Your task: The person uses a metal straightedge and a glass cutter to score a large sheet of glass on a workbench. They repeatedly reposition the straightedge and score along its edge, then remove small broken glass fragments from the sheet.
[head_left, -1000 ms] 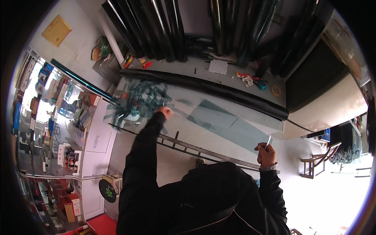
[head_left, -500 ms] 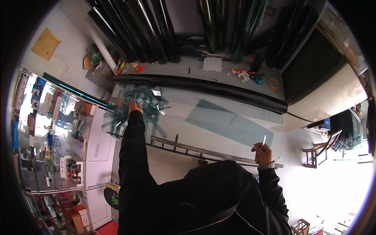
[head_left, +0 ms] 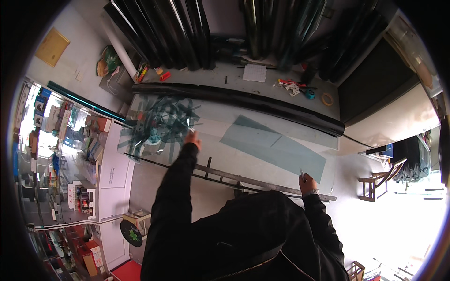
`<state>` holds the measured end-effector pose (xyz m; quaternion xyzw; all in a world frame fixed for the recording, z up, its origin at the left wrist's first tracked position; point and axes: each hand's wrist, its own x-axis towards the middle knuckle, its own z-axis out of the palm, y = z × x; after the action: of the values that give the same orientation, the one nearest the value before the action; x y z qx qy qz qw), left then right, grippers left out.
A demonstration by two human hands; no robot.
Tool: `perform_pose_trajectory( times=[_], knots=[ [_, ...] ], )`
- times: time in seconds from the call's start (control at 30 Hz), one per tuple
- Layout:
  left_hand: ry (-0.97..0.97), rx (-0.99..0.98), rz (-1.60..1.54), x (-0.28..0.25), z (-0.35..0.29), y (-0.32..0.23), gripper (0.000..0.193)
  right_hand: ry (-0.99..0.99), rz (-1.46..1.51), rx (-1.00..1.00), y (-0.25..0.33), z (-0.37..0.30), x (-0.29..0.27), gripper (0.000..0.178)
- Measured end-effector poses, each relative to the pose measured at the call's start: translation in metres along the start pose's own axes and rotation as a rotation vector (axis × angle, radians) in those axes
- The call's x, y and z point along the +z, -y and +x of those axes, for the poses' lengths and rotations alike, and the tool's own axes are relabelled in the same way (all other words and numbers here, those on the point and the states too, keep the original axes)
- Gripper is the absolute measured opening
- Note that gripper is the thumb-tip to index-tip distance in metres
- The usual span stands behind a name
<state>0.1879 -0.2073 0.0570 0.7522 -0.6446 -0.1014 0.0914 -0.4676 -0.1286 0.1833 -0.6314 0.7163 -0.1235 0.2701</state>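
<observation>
My right hand (head_left: 308,184) is closed around a thin, pale, pointed blade like a utility knife (head_left: 302,173), held tip up over the near right corner of a tinted film sheet (head_left: 276,145). This bluish-grey sheet lies flat, its slit visible near the middle. To the left, my left hand (head_left: 191,139) is at the right edge of a tangled heap of dark film strips (head_left: 161,119). Its fingers are too small and smeared to show whether they hold a strip.
A long black film roll (head_left: 234,100) lies across the worktable. Behind it are a white paper pad (head_left: 254,73), a tape ring (head_left: 327,99) and upright dark rolls (head_left: 173,33). A long metal straightedge (head_left: 262,181) runs along the near edge. A wooden chair (head_left: 382,180) stands right, glass shelves (head_left: 61,159) left.
My left hand has moved right and nearer to me, from on top of the strip heap to its right edge. My right hand has shifted slightly left, the blade now tilting left.
</observation>
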Motion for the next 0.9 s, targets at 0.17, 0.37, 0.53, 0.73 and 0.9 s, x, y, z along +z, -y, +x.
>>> perform_pose_trajectory(
  times=[0.17, 0.37, 0.53, 0.73, 0.9],
  knots=[
    [0.158, 0.235, -0.083, 0.044, -0.070, -0.174, 0.063, 0.087, -0.175, -0.160, -0.031, 0.010, 0.037, 0.027],
    [0.276, 0.281, 0.058, 0.026, -0.091, -0.280, 0.068, 0.355, -0.321, -0.223, -0.037, 0.001, 0.051, 0.036],
    [0.423, 0.259, 0.174, 0.029, -0.091, -0.307, 0.074, 0.515, -0.424, -0.098, -0.039, -0.009, 0.049, 0.037],
    [0.392, 0.246, 0.210, 0.040, -0.116, -0.312, 0.081, 0.524, -0.405, -0.164, -0.064, -0.016, 0.056, 0.042],
    [0.380, 0.255, 0.193, 0.044, -0.146, -0.311, 0.082, 0.513, -0.442, -0.185, -0.069, -0.013, 0.066, 0.034]
  ],
)
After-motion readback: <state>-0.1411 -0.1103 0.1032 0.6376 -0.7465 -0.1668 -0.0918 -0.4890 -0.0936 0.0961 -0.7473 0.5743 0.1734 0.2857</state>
